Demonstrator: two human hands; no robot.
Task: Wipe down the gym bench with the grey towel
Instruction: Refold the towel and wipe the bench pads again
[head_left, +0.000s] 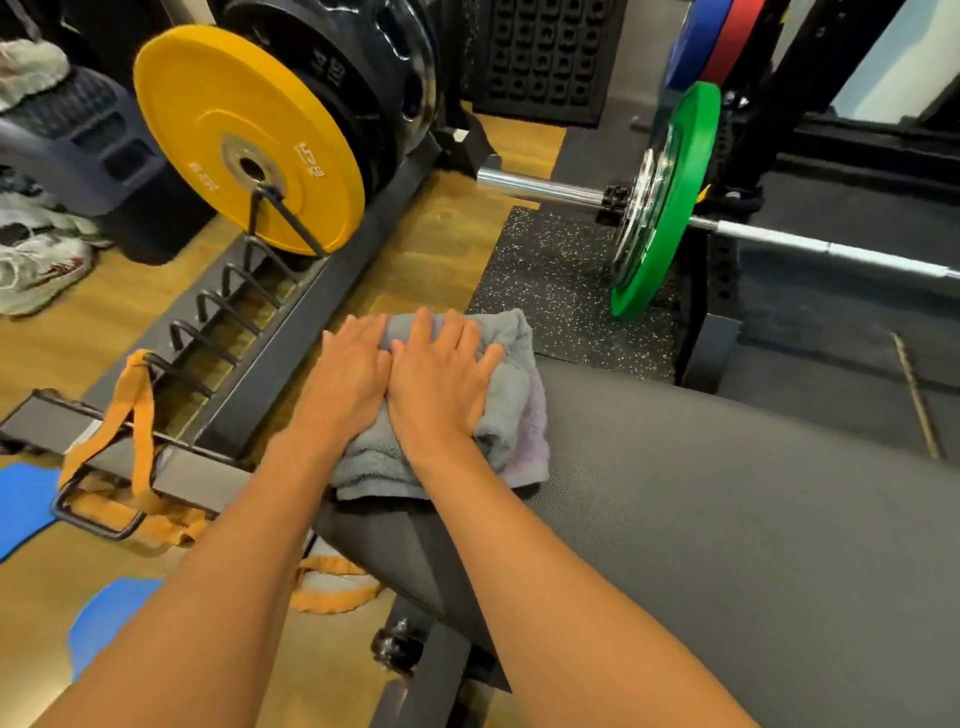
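A folded grey towel (511, 400) lies at the far left corner of the dark padded gym bench (727, 509). Both of my hands press flat on top of it, side by side. My left hand (348, 379) covers the towel's left part, fingers pointing away from me. My right hand (441, 374) lies next to it, fingers spread over the towel's middle. The towel's right edge and its near edge stick out from under the hands.
A plate rack (249, 364) with a yellow 15 kg plate (244, 135) stands to the left, orange bands (135, 410) draped on it. A barbell (545, 187) with a green plate (665, 197) rests beyond the bench on a speckled mat (556, 280). Shoes (36, 270) sit far left.
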